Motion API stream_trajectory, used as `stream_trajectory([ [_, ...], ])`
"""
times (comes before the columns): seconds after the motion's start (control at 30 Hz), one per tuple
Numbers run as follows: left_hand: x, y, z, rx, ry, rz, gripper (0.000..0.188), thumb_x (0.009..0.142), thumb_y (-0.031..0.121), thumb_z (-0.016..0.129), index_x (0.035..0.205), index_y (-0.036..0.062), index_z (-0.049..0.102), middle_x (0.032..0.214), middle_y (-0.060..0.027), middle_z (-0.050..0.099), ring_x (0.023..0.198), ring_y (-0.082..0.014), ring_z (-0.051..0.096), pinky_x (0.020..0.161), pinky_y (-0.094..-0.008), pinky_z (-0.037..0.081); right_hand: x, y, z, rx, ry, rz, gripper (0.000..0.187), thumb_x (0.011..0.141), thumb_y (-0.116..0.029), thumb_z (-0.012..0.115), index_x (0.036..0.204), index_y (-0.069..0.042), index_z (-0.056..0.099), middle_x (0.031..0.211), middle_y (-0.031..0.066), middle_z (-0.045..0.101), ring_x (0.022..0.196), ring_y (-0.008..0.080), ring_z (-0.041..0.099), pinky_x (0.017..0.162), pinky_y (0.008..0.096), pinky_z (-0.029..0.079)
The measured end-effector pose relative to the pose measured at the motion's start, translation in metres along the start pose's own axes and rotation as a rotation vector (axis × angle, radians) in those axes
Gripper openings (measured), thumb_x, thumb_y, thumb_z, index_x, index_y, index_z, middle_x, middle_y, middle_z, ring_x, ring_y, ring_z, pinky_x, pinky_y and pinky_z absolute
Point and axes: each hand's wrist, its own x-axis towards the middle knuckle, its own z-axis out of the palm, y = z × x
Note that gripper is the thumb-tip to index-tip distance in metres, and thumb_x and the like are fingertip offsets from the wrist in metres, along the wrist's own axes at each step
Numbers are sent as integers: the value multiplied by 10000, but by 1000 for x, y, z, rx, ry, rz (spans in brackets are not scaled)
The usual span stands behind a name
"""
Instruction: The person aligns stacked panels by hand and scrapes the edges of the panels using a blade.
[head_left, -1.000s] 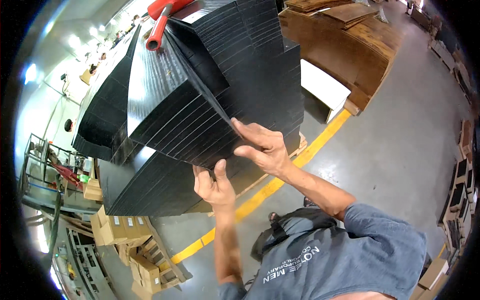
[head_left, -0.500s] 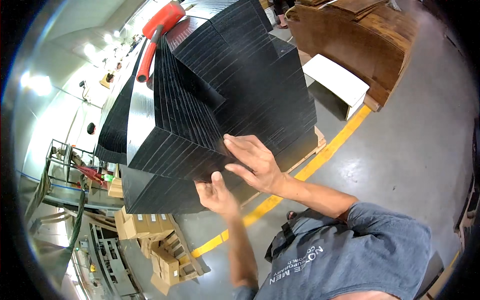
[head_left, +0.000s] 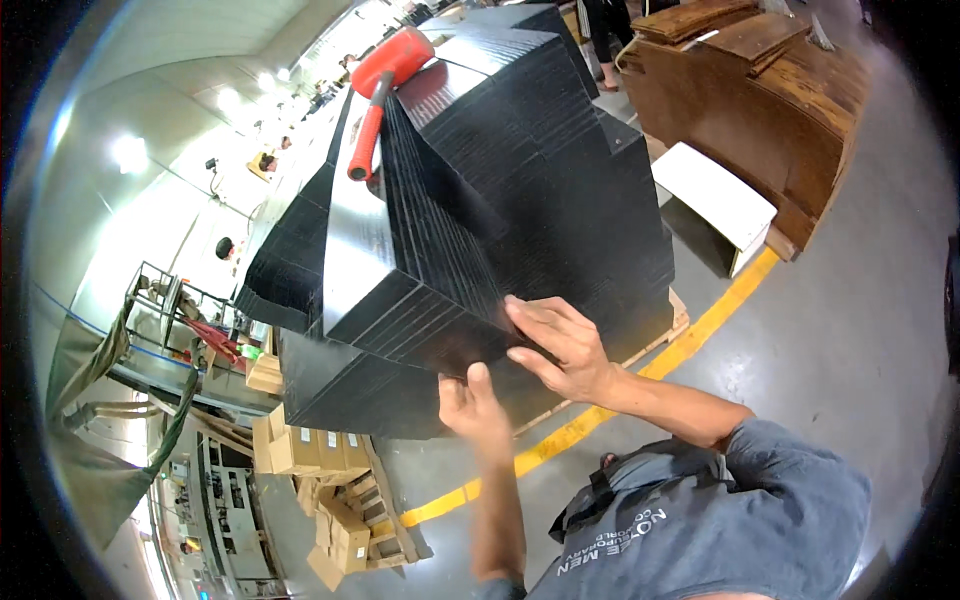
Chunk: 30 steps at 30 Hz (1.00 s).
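A skewed stack of black panels [head_left: 425, 335] sits on a larger black pile, its near corner pointing toward me. At that corner, the fingers of my right hand [head_left: 568, 350] lie stretched along the panel edges, thumb apart. Lower and to the left, my left hand [head_left: 475, 408] is closed at the stack's bottom edge, thumb pointing up; the other fingertips are partly hidden and the wrist is blurred. On top rests a red mallet [head_left: 392, 62], its red grip hanging toward the stack's near left side.
The black pile [head_left: 590, 230] stands on a wooden pallet [head_left: 680, 312] beside a yellow floor line [head_left: 725, 300]. A white panelled piece [head_left: 715, 190] and brown boards [head_left: 740, 120] stand at the right. Cardboard boxes [head_left: 315, 452] lie on a pallet at the lower left.
The whole view has shifted, so the stack and mallet appear farther right and slightly lower. Both hands stay at the same corner with much the same pose.
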Motion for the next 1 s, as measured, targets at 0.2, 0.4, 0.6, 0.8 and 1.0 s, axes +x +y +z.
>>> stream_trajectory([
  [0.2,48,36,4,53,130,263,448,1019,262,532,1286,-97,518,1138,-151,634,982,-210,606,876,-340,502,46,-21,-14,102,6,-45,530,827,-100,734,1319,44,603,1311,210,632,1156,356,613,990,428,487],
  [0.4,86,74,10,-144,74,434,656,981,307,613,1422,-143,432,1409,-226,540,1207,-257,572,1022,-364,448,101,-46,9,208,77,-194,558,827,-118,756,1336,40,590,1337,211,612,1189,363,591,1002,422,476],
  [0.6,82,77,-2,-135,16,353,649,970,242,665,1433,-142,422,1482,-215,493,1225,-217,564,1039,-340,435,96,-50,37,222,164,-106,474,824,-73,772,1269,37,649,1263,213,665,1125,336,639,952,388,518],
  [0.8,78,69,-17,-209,42,341,593,986,187,652,1438,-125,430,1468,-207,513,1177,-185,593,1036,-315,440,89,-55,50,217,183,-121,453,793,-59,799,1212,61,674,1175,209,707,1056,316,670,910,378,543],
  [1.0,75,76,-24,-342,47,274,571,1010,217,603,1433,-129,434,1427,-201,551,1205,-180,577,1037,-308,432,84,-69,52,325,170,-3,410,835,-44,763,1225,46,675,1214,184,701,1075,248,649,922,325,511],
])
